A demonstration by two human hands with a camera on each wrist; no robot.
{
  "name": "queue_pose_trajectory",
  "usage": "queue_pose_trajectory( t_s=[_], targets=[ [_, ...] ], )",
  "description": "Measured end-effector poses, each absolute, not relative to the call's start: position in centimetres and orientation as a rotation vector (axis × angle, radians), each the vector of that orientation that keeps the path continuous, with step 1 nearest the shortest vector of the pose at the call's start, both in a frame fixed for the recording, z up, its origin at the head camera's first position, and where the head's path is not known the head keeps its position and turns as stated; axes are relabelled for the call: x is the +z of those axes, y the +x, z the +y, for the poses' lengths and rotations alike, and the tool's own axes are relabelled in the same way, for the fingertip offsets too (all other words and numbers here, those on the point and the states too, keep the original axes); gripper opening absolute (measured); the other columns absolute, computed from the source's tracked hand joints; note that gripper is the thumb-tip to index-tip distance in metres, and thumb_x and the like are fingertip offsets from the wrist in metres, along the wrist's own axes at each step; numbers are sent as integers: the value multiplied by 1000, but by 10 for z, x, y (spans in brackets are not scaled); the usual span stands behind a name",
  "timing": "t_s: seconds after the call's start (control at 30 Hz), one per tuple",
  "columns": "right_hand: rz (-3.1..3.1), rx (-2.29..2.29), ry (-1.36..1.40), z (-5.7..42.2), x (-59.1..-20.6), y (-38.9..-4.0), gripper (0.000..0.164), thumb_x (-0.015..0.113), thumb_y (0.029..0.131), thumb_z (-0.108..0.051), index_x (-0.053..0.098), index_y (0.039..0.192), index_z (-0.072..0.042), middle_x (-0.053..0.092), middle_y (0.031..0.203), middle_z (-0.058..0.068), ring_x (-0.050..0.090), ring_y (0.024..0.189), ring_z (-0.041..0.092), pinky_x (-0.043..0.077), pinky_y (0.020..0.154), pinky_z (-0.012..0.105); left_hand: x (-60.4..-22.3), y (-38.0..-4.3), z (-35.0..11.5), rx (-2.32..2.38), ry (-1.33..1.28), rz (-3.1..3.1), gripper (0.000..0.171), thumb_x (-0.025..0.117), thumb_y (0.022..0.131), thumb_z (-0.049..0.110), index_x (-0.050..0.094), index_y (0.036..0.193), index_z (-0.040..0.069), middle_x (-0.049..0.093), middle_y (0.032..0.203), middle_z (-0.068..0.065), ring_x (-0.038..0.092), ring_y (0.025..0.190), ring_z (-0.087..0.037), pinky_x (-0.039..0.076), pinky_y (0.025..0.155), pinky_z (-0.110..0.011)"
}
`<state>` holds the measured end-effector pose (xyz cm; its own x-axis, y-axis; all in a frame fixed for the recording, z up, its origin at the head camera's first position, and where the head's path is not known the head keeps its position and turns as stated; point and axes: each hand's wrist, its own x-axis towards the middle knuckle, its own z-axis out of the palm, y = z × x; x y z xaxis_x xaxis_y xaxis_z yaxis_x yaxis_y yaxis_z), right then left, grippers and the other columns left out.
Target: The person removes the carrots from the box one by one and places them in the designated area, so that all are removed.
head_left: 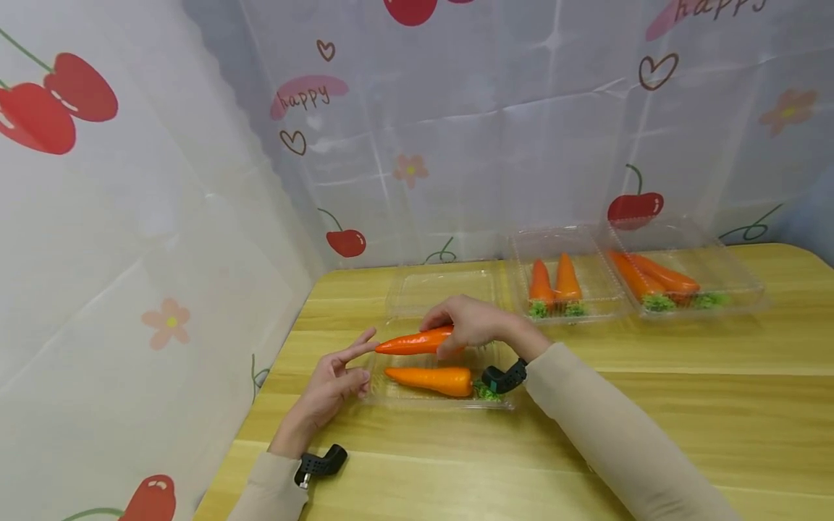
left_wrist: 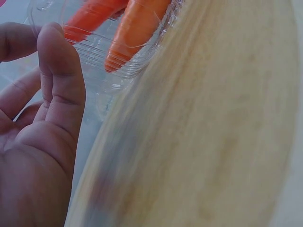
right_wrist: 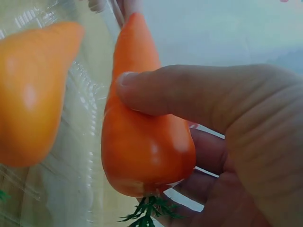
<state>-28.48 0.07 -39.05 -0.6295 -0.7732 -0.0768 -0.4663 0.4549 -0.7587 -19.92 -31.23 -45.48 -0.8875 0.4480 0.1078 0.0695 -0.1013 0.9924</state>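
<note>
My right hand [head_left: 472, 322] grips an orange toy carrot [right_wrist: 151, 142] with a green leafy top, thumb across its body. This carrot is over the far side of a clear plastic clamshell box [head_left: 443, 405], its tip pointing left. A second, lighter orange carrot [head_left: 430, 379] lies in the near side of the box. At the box's left end is my left hand [head_left: 329, 383], its thumb [left_wrist: 59, 71] by the rim and its index finger reaching to the tip of the held carrot. The box's lid [head_left: 446, 289] stands folded back behind.
To the right, two more clear boxes, one in the middle [head_left: 606, 312] and one farther right [head_left: 749, 289], each hold two carrots. The wooden table [head_left: 651, 405] meets a printed curtain [head_left: 456, 174] at the back and left.
</note>
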Motion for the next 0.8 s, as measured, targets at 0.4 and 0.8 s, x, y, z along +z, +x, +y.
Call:
queue_pose_trajectory(
  t_s=[0.4, 0.8],
  targets=[
    [2420, -999, -1111, 10, -376, -267, 39, 80, 89, -15, 72, 127, -15, 75, 120, -2, 66, 96, 8, 54, 92, 33, -456, -198, -316, 2073, 580, 1914, 49, 55, 99, -10, 46, 147, -13, 9, 172, -22, 60, 69, -7, 54, 60, -19],
    [2529, -1066, -1009, 38, -370, -249, 44, 78, 92, -24, 69, 133, -15, 73, 126, 0, 68, 106, 15, 55, 97, 41, -456, -200, -312, 2067, 590, 1921, 50, 53, 98, -11, 40, 146, -18, 7, 172, -24, 59, 69, -6, 53, 60, -19]
  ],
)
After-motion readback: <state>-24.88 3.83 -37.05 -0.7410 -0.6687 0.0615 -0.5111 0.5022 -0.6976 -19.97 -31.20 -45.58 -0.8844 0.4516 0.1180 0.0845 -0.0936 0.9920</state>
